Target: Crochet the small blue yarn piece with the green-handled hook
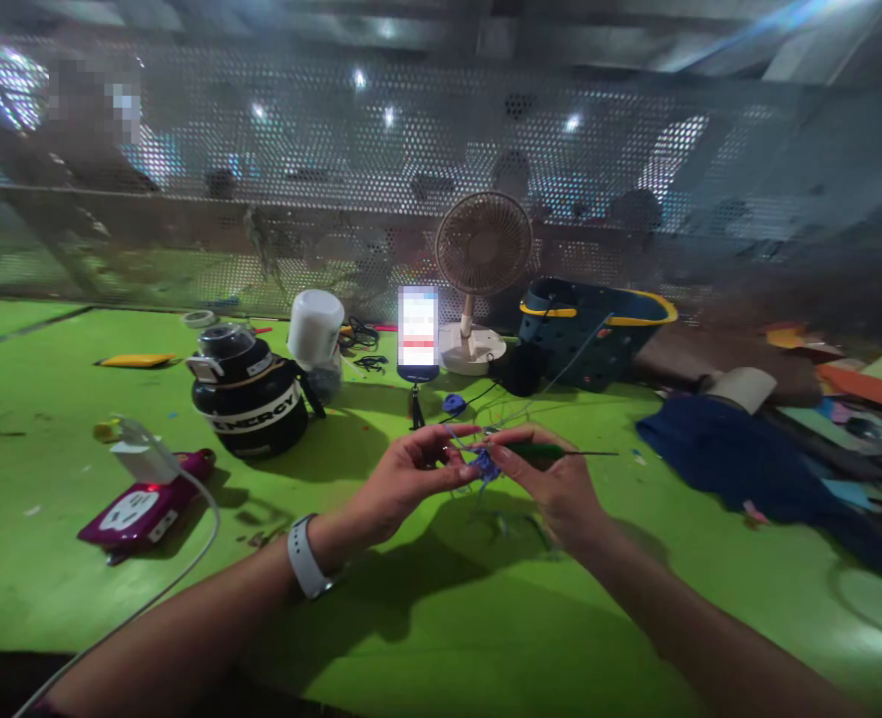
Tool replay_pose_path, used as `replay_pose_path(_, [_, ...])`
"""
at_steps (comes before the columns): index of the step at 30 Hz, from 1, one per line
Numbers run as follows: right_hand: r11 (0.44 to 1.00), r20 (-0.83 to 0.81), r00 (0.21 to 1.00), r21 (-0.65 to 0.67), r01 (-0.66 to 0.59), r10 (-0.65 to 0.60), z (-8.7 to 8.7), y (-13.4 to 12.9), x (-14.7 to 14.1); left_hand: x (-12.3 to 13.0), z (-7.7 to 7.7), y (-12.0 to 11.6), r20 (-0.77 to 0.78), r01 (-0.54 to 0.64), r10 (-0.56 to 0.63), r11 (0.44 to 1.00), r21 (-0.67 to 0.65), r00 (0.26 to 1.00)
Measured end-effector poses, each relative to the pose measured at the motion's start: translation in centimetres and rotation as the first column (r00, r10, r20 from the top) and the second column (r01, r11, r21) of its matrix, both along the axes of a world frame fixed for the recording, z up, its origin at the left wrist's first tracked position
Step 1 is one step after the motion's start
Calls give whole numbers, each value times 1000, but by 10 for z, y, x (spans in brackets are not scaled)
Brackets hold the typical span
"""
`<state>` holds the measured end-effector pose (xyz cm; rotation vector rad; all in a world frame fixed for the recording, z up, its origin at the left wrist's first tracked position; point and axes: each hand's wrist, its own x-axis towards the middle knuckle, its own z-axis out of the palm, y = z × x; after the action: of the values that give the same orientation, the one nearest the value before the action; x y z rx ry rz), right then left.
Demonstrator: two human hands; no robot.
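Observation:
Both my hands meet over the green table. A small piece of blue-purple crochet work (pixel 486 465) is pinched in my left hand (pixel 418 467), and a strand of yarn runs up by its fingers. My right hand (pixel 550 479) grips a crochet hook (pixel 535 452) with a green handle; its thin dark shaft sticks out to the right. The hook's tip is hidden among the fingers at the crochet piece. Just beyond the hands lies a small blue-purple yarn piece (pixel 454 403) on the table.
Behind the hands stand a lit phone (pixel 418 334), a desk fan (pixel 484 244) and a dark basket (pixel 598 339) with yellow trim. A black jug (pixel 250 399) and a purple power strip (pixel 149 504) with a white cable are at left. Dark blue cloth (pixel 717 454) lies at right.

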<state>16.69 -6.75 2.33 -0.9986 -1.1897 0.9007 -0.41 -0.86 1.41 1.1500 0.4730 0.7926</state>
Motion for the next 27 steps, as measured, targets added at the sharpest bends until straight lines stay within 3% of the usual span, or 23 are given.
replay_pose_path(7, [999, 115, 993, 44, 17, -22, 12, 1, -2, -1, 1, 0, 29, -30, 30, 999, -19, 999])
replay_pose_path(15, [998, 78, 995, 14, -62, 60, -3, 7, 2, 0, 1, -4, 48, -15, 20, 995, -99, 999])
replay_pose_path(20, [1000, 173, 985, 20, 7, -10, -15, 6, 8, 4, -6, -3, 22, -90, 90, 996, -10, 996])
replay_pose_path(24, [998, 202, 977, 21, 62, -65, -16, 1, 9, 5, -10, -6, -75, -183, 193, 976, 117, 978])
replay_pose_path(27, [998, 200, 978, 9, 65, -65, -17, 0, 8, 5, -12, -8, -98, -193, 206, 973, 129, 974])
